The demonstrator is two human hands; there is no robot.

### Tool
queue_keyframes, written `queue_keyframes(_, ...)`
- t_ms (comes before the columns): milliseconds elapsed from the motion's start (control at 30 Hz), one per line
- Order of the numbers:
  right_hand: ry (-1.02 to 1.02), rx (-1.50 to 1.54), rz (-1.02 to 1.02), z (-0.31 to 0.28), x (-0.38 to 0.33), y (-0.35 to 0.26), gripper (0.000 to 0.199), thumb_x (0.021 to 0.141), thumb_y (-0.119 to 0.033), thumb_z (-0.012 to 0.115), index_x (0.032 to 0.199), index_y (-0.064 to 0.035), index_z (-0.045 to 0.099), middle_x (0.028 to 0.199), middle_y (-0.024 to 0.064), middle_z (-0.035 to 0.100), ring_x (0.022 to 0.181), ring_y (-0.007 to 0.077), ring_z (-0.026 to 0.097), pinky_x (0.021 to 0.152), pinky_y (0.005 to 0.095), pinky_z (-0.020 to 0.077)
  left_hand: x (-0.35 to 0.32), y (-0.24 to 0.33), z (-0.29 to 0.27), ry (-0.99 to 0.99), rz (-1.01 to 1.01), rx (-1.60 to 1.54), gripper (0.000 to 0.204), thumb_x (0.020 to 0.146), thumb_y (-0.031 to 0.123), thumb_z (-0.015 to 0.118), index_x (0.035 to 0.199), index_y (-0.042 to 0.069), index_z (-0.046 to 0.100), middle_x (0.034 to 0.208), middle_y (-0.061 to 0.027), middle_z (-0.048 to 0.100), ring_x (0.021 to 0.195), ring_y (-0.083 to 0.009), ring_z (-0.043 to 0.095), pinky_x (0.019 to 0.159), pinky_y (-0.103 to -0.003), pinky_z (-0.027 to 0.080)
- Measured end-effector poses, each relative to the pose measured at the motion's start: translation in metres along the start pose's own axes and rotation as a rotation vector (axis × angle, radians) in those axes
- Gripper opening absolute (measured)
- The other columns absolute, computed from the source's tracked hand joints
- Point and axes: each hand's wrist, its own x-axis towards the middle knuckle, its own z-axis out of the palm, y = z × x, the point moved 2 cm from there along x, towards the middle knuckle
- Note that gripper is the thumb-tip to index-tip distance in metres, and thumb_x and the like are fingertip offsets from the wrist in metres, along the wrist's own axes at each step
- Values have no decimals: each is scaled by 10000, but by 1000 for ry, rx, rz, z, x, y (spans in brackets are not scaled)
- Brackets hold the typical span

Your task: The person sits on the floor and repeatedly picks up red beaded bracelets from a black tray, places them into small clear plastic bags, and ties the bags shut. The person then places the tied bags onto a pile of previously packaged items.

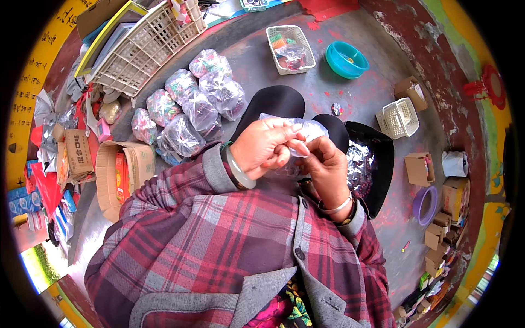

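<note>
Both hands meet in front of my chest over a small clear plastic bag (310, 129). My left hand (265, 145), a pale bangle on its wrist, pinches the bag's top edge. My right hand (326, 164), with a thin silver bangle, grips the same bag from below and to the right. The bag's contents are hidden by my fingers. Below the hands lies a black bag (377, 158) holding shiny silver-wrapped pieces (358, 169). My sleeves are red and grey plaid.
Several tied clear bags of coloured items (197, 106) lie on the floor to the left. A large white basket (145, 46), a small white basket (290, 49), a teal bowl (346, 59), another small basket (398, 117), cardboard boxes (117, 175) and a purple bowl (424, 205) surround me.
</note>
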Motion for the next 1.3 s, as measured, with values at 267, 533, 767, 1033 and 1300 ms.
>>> queue_keyframes(267, -120, 402, 409, -14, 2, -16, 53, 767, -37, 614, 769, -44, 562, 677, 25, 586, 522, 53, 498, 459, 158, 340, -13, 2, -1, -403, 669, 1065, 73, 816, 44, 593, 869, 1, 619, 744, -87, 628, 714, -196, 615, 636, -289, 476)
queue_keyframes(533, -71, 461, 375, -10, 2, -14, 96, 747, 11, 605, 762, -54, 537, 712, 11, 572, 546, 49, 479, 470, 163, 339, -13, 7, 4, -633, 704, 1406, 219, 804, 129, 609, 995, 22, 603, 755, -117, 592, 668, -270, 580, 598, -340, 464)
queue_keyframes(767, -59, 476, 316, -11, 4, -10, 201, 710, 72, 582, 833, -61, 495, 762, 1, 555, 553, 34, 445, 471, 158, 334, 10, 10, -5, -239, 843, 1357, 188, 770, 67, 595, 954, 26, 599, 802, -124, 605, 755, -268, 590, 678, -325, 454)
queue_keyframes(1033, 18, 366, 133, -9, 4, -11, 216, 695, 72, 584, 858, -47, 505, 741, -4, 542, 590, 50, 478, 515, 169, 380, 27, -1, -12, -241, 565, 1247, 124, 746, 46, 588, 863, 15, 615, 790, -128, 613, 732, -232, 598, 662, -302, 458)
queue_keyframes(1300, 155, -573, -442, 0, 5, -22, 196, 674, 40, 594, 841, -44, 537, 736, 93, 560, 621, 226, 569, 573, 289, 458, 27, -2, -9, -163, 630, 1281, 87, 720, 22, 573, 802, 15, 602, 734, -130, 584, 674, -249, 568, 610, -322, 441)
